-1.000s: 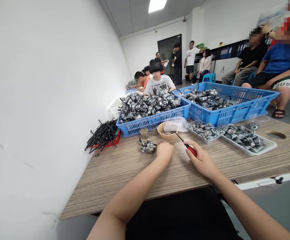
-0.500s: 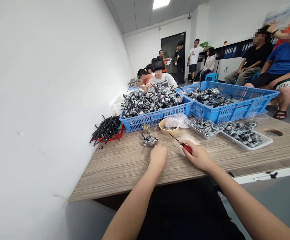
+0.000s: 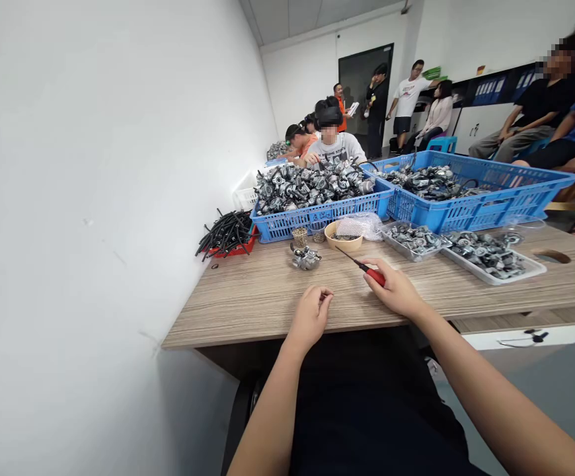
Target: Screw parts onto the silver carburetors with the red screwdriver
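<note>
My right hand [image 3: 391, 288] is closed round the red handle of a screwdriver [image 3: 374, 275], its dark shaft pointing up and left over the table. My left hand [image 3: 312, 311] is near the table's front edge, fingers curled in against the thumb; whether anything small is between them is hidden. Beyond it, a metal carburetor [image 3: 306, 258] with a short black hose piece sits on the wood, apart from both hands. Behind the carburetor are a small cup of brass-coloured parts [image 3: 300, 237] and a yellowish bowl [image 3: 343, 242] with dark small pieces.
Blue crates [image 3: 287, 227] heaped with carburetors line the back of the wooden table [image 3: 248, 297]. Black hoses [image 3: 225, 233] fill a red tray at left. A clear tray [image 3: 413, 242] and a white tray [image 3: 498, 261] of metal parts stand right. A co-worker [image 3: 336, 142] sits opposite.
My left hand has drawn back from the carburetor toward the table's front edge. The screwdriver stays in my right hand. The view has shifted, so the scene sits further right.
</note>
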`<state>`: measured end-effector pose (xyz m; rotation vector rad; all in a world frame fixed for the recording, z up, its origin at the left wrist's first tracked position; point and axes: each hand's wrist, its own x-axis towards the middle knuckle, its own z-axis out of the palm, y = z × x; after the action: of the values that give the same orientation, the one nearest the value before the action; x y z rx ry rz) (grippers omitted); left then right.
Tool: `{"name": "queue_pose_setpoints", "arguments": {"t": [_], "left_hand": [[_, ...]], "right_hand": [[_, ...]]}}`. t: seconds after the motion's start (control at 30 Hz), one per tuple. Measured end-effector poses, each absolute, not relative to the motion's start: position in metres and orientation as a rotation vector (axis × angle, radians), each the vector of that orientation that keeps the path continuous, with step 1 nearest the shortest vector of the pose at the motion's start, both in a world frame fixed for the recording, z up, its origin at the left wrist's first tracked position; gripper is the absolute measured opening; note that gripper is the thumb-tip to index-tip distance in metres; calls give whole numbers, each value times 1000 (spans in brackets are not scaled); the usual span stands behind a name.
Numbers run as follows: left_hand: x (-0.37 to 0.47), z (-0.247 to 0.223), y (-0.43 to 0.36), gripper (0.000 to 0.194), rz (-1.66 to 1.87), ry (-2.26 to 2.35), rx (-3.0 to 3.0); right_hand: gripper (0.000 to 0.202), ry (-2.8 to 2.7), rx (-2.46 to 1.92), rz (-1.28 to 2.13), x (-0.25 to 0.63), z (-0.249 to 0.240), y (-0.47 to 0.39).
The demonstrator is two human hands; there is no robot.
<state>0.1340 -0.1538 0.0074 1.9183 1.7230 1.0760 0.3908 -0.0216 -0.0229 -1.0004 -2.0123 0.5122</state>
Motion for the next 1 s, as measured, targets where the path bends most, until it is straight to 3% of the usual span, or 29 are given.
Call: {"name": "queue_pose_setpoints", "arguments": {"t": [0.13, 0.27, 0.5, 1.0], "left_hand": [[131, 24, -190, 31, 1225, 1559, 1733], [131, 49, -229, 39, 1562, 1171, 1389], [131, 82, -274, 19, 1711, 936, 1350], [144, 99, -293, 12, 1633, 913, 1383]], "right_hand": [[48, -1949, -856, 600, 391, 0, -49], [32, -1977, -666, 690, 404, 37, -85], [4, -1858, -302, 593, 435, 74, -123], [25, -1829, -178, 560, 442, 88, -153]]}}
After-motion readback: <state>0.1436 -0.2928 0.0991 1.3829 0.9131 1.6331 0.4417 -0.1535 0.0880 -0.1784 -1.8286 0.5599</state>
